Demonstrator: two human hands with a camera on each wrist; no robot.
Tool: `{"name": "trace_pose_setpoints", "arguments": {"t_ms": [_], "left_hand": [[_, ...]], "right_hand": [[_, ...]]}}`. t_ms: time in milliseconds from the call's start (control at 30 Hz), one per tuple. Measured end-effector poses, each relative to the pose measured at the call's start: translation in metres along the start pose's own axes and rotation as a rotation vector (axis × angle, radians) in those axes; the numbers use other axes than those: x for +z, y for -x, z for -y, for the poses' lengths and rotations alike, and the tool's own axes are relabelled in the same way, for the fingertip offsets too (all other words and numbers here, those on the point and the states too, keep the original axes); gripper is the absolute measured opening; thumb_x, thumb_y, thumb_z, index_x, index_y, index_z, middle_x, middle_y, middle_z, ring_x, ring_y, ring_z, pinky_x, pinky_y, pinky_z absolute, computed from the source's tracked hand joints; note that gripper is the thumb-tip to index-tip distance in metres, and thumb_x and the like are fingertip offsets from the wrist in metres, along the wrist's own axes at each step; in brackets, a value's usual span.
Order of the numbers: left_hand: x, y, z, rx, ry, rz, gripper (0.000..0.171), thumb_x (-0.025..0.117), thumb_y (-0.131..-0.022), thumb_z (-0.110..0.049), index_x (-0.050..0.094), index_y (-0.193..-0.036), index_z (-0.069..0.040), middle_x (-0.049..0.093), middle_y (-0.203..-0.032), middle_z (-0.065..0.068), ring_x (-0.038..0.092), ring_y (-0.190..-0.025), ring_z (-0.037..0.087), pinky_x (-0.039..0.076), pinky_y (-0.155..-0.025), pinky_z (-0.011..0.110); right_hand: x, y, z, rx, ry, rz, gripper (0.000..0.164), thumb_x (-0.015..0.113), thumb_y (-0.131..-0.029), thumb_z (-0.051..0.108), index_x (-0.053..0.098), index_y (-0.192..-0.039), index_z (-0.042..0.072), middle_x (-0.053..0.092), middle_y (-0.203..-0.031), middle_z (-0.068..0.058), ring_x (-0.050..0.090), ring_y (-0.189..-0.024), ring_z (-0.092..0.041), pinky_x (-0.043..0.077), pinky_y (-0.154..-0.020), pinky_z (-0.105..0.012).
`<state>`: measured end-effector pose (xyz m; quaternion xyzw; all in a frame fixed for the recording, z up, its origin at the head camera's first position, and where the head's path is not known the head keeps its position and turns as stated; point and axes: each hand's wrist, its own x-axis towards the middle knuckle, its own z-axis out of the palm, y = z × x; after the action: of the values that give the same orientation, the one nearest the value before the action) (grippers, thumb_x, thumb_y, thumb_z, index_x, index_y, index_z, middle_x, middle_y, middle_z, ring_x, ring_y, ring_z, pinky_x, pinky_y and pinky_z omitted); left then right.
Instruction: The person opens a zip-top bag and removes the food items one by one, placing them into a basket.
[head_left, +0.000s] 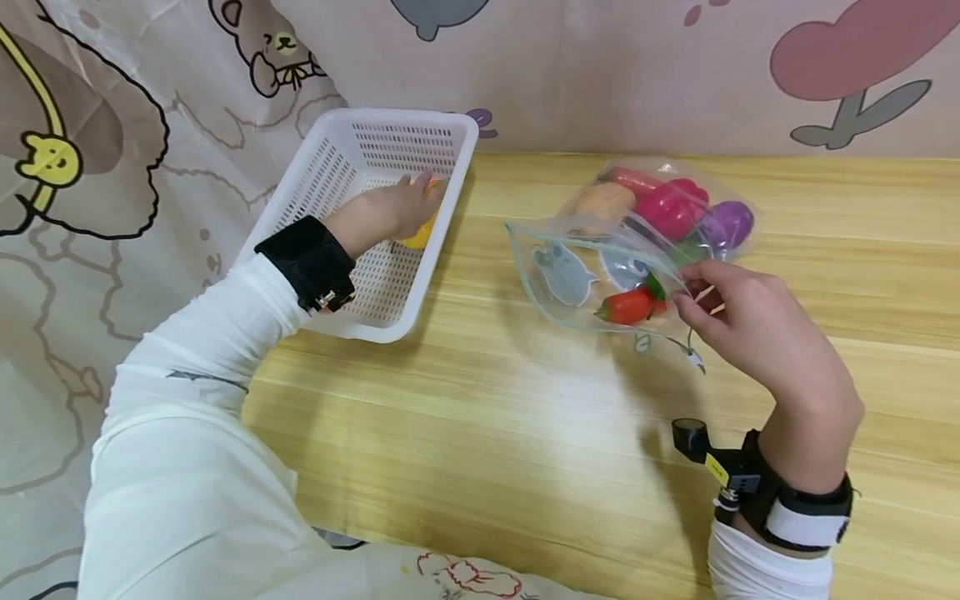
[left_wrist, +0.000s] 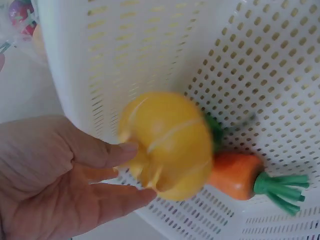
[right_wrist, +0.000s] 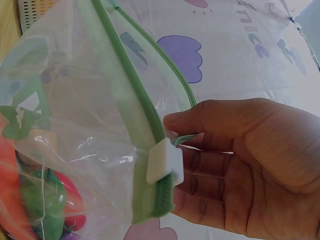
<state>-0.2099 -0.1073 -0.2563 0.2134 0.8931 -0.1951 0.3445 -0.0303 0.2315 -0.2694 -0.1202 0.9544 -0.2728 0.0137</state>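
In the white basket (head_left: 429, 275) is my left hand (head_left: 397, 208), with thumb and fingers at the stem of a yellow toy pumpkin (left_wrist: 170, 140), pinching it. A toy carrot (left_wrist: 235, 175) with green leaves lies beyond the pumpkin; something green is partly hidden between them. My right hand (head_left: 757, 325) pinches the edge of a clear zip bag (head_left: 540, 287) at one end of its mouth, close by the white slider (right_wrist: 165, 161). The bag's mouth is parted. Inside show a pinkish-red bell pepper (head_left: 672, 208), a purple toy (head_left: 727, 223), a tan rounded toy (head_left: 603, 202) and a small red pepper (head_left: 626, 307).
Both containers rest on a wooden table (head_left: 465, 433), basket at left, bag right of centre. A patterned cloth (head_left: 600, 75) hangs along the back and the left side. The basket's raised walls surround my left hand.
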Motion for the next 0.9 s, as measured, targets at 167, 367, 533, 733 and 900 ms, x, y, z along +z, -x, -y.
{"name": "trace_pose_setpoints", "arguments": {"t_ms": [167, 367, 533, 733, 900], "left_hand": [[-0.010, 0.008, -0.004, 0.022, 0.014, -0.223, 0.064, 0.031, -0.095, -0.001, -0.002, -0.149, -0.003, 0.000, -0.154, 0.025, 0.012, -0.141, 0.045, 0.022, -0.112, 0.054], [-0.025, 0.034, -0.028, 0.098, -0.109, -0.549, 0.034, 0.041, -0.088, -0.005, 0.050, -0.121, -0.001, 0.058, -0.104, 0.015, 0.057, -0.086, 0.029, 0.052, -0.069, 0.042], [-0.028, 0.054, -0.064, 0.242, -0.082, -0.807, 0.022, 0.039, -0.080, 0.000, 0.059, -0.083, -0.006, 0.046, -0.067, 0.001, 0.043, -0.059, 0.017, 0.031, -0.046, 0.029], [-0.025, 0.068, -0.116, 0.524, -0.088, -0.704, 0.025, 0.042, -0.086, -0.004, 0.064, -0.099, -0.005, 0.064, -0.086, 0.006, 0.052, -0.070, 0.017, 0.047, -0.060, 0.029], [-0.023, 0.057, -0.156, 0.629, -0.210, -0.560, 0.031, 0.040, -0.090, -0.008, 0.062, -0.112, -0.005, 0.064, -0.107, 0.007, 0.058, -0.094, 0.021, 0.050, -0.083, 0.031]], "right_hand": [[-0.001, 0.000, 0.001, -0.014, 0.001, -0.007, 0.020, 0.060, -0.086, 0.008, 0.061, -0.102, -0.005, 0.067, -0.083, -0.018, 0.063, -0.077, -0.030, 0.043, -0.054, -0.014], [0.000, 0.000, 0.002, -0.014, 0.001, -0.004, 0.020, 0.060, -0.087, 0.008, 0.061, -0.102, -0.006, 0.067, -0.083, -0.019, 0.063, -0.077, -0.030, 0.046, -0.054, -0.019], [0.000, -0.001, 0.002, -0.015, 0.004, -0.003, 0.021, 0.061, -0.087, 0.008, 0.061, -0.102, -0.005, 0.067, -0.084, -0.018, 0.063, -0.077, -0.030, 0.050, -0.055, -0.026], [0.001, 0.000, 0.001, -0.013, 0.000, -0.013, 0.020, 0.060, -0.087, 0.009, 0.062, -0.102, -0.004, 0.068, -0.084, -0.016, 0.063, -0.077, -0.029, 0.046, -0.055, -0.018], [0.001, 0.001, 0.001, -0.008, 0.000, -0.032, 0.019, 0.060, -0.087, 0.009, 0.062, -0.101, -0.002, 0.067, -0.084, -0.015, 0.063, -0.077, -0.028, 0.044, -0.055, -0.015]]}}
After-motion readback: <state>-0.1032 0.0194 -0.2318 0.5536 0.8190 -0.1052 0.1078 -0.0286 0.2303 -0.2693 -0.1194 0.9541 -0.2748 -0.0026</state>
